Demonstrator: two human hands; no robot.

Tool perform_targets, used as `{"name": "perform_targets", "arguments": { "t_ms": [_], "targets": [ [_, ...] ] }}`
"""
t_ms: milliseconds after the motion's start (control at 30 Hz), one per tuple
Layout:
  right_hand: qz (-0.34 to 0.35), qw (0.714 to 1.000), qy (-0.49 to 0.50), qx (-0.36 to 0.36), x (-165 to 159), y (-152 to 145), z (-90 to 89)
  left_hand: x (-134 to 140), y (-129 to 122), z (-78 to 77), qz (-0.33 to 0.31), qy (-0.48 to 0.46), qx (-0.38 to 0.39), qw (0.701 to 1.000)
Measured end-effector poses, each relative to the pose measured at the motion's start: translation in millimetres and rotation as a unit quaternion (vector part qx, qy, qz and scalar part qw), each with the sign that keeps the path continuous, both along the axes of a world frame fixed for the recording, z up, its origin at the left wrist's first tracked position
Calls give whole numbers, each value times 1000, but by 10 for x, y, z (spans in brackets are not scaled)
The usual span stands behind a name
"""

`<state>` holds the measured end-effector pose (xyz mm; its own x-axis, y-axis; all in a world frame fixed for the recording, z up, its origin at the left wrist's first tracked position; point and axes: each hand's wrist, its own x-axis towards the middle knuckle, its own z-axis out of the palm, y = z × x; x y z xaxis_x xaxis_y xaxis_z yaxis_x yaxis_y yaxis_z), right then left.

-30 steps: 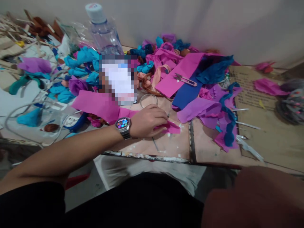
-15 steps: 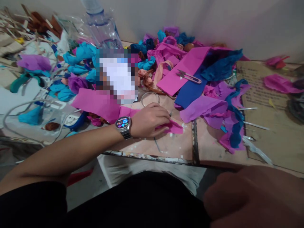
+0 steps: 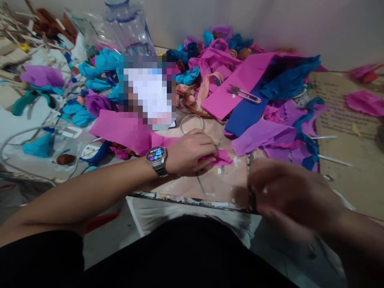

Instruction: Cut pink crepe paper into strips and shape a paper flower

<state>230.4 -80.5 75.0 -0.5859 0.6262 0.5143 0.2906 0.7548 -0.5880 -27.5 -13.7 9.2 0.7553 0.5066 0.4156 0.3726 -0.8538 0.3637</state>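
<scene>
My left hand, with a watch at the wrist, rests on the table with its fingers curled over a piece of pink crepe paper. One end of that paper sticks out to the right of the fingertips. My right hand hangs over the table's front edge, to the right of the paper. Motion smears its fingers, so whether it holds anything is unclear. A thin dark stick lies just below my left hand. Behind that hand sits a clear ring, perhaps a tape roll.
Thread snips lie on folded pink paper. Crumpled purple paper is at the right, beside a cardboard sheet. A large plastic bottle stands at the back. A cable and blue paper flowers cover the left.
My right hand has come up from the lower right corner to the table's front edge. The left hand stays on the pink paper. The view has shifted slightly.
</scene>
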Motion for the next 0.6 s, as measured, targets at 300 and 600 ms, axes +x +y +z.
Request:
{"name": "perform_targets", "arguments": {
  "t_ms": [300,600],
  "targets": [
    [-142,982,-121,-45,-8,526,-609,7,25,-30,26,2,13,1000],
    [-159,977,-135,-54,23,614,-677,-17,-19,-8,45,110,-37,992]
  ]
}}
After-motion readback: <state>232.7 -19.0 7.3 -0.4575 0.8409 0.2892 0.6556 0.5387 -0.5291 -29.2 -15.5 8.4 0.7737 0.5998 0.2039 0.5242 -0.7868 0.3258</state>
